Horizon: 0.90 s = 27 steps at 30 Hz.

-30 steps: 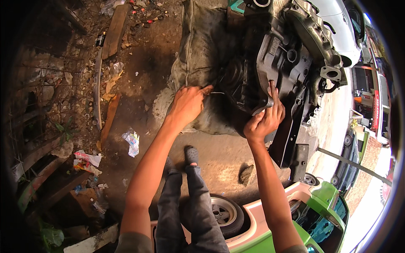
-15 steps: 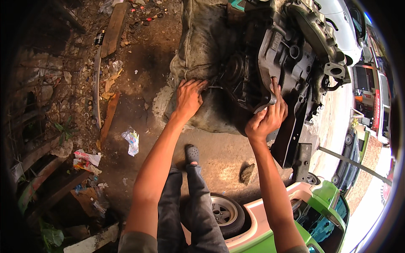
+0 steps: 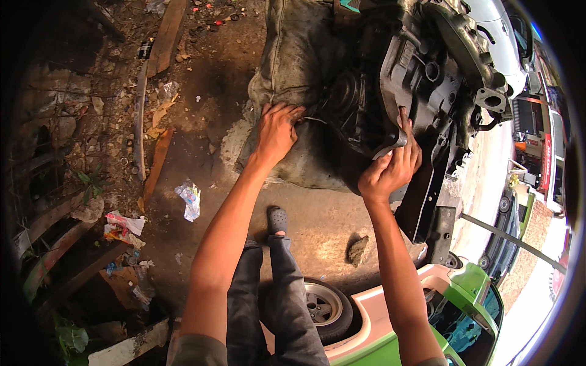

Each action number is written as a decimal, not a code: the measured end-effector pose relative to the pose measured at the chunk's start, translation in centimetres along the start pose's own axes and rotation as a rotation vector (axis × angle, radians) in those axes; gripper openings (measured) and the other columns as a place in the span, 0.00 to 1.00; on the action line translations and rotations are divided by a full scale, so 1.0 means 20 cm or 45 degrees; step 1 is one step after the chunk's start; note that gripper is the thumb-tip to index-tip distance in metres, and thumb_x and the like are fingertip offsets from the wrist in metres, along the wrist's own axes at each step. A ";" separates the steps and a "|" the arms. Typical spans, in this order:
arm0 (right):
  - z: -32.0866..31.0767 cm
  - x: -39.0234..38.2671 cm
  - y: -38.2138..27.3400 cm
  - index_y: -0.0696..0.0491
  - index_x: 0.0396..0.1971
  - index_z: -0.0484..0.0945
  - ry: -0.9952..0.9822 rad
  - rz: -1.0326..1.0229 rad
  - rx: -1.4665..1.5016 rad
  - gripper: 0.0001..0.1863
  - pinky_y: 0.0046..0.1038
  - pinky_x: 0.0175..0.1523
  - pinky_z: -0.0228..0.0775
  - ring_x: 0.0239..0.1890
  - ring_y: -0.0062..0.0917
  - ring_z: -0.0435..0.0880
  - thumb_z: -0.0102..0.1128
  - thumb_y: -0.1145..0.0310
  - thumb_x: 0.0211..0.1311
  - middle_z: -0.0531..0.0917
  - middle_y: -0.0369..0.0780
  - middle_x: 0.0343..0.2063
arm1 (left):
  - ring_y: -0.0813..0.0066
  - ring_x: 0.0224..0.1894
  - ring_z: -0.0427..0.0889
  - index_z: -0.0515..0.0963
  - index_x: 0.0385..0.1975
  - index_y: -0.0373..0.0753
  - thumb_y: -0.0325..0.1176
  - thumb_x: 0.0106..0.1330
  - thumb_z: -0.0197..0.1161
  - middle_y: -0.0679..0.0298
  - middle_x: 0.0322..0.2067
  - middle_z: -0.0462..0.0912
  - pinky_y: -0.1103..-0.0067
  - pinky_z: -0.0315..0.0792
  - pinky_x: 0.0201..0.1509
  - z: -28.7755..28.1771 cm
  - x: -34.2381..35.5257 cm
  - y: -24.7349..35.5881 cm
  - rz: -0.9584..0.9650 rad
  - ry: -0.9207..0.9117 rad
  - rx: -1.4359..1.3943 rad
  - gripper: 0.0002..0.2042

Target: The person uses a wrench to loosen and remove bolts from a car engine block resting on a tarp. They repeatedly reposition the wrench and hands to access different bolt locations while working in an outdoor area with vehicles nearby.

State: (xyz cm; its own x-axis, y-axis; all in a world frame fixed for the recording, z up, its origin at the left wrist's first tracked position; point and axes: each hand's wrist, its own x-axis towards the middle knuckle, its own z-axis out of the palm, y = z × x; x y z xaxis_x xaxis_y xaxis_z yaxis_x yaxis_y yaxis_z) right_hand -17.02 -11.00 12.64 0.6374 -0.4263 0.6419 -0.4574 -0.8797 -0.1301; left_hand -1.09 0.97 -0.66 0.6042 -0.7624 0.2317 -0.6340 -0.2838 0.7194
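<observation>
A greasy engine (image 3: 415, 79) lies on a stained, padded mat (image 3: 287, 73). My left hand (image 3: 278, 134) is closed over the mat, its fingers curled round the end of a thin metal rod-like tool (image 3: 315, 119). The tool's far end runs toward the engine's dark pulley (image 3: 343, 91), where shadow hides what it meets. On the engine's near side my right hand (image 3: 390, 171) grips the curved metal rim (image 3: 394, 143) of its casing, with the index finger stretched along the metal and the thumb below.
A stone (image 3: 358, 250) lies on the ground near my shoe (image 3: 277, 219). A green and pink vehicle (image 3: 372, 320) with a wheel (image 3: 323, 308) stands close at the lower right. Planks (image 3: 168, 36), plastic litter (image 3: 189, 200) and rubble line the left side.
My left hand has shifted slightly up and right, and the tool's shaft now slants a little differently. My right hand keeps its grip on the rim. The view has moved slightly.
</observation>
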 end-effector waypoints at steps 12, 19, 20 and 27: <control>0.00 0.00 -0.01 0.61 0.55 0.78 0.003 -0.007 -0.017 0.27 0.38 0.66 0.58 0.63 0.39 0.76 0.40 0.66 0.60 0.79 0.43 0.61 | 0.52 0.51 0.80 0.84 0.47 0.40 0.17 0.52 0.59 0.55 0.44 0.85 0.60 0.66 0.64 -0.03 0.05 -0.03 0.018 -0.017 -0.110 0.21; 0.00 0.00 0.00 0.62 0.55 0.78 0.002 -0.025 0.003 0.27 0.39 0.66 0.58 0.63 0.40 0.76 0.40 0.66 0.59 0.79 0.45 0.61 | 0.55 0.52 0.81 0.85 0.45 0.41 0.18 0.52 0.59 0.56 0.44 0.86 0.60 0.67 0.63 0.00 0.04 -0.03 -0.014 0.012 -0.038 0.20; 0.00 0.00 0.00 0.62 0.55 0.78 -0.002 -0.020 -0.004 0.27 0.39 0.66 0.58 0.63 0.40 0.76 0.40 0.67 0.59 0.79 0.45 0.61 | 0.55 0.53 0.81 0.85 0.45 0.40 0.19 0.52 0.60 0.56 0.44 0.86 0.60 0.67 0.63 0.00 0.04 -0.03 -0.015 0.024 -0.052 0.20; 0.00 -0.01 0.00 0.61 0.55 0.78 -0.013 -0.010 -0.006 0.27 0.39 0.66 0.58 0.63 0.40 0.76 0.40 0.67 0.59 0.79 0.44 0.61 | 0.54 0.52 0.81 0.85 0.45 0.43 0.21 0.54 0.61 0.57 0.43 0.86 0.61 0.67 0.63 0.02 0.04 -0.03 -0.060 0.059 -0.061 0.18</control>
State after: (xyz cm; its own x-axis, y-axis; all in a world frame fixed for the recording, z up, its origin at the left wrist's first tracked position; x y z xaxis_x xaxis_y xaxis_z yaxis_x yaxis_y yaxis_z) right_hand -17.11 -10.97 12.59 0.6475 -0.4216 0.6349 -0.4554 -0.8820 -0.1212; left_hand -0.51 0.36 -1.10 0.6555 -0.7206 0.2262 -0.5811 -0.2899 0.7605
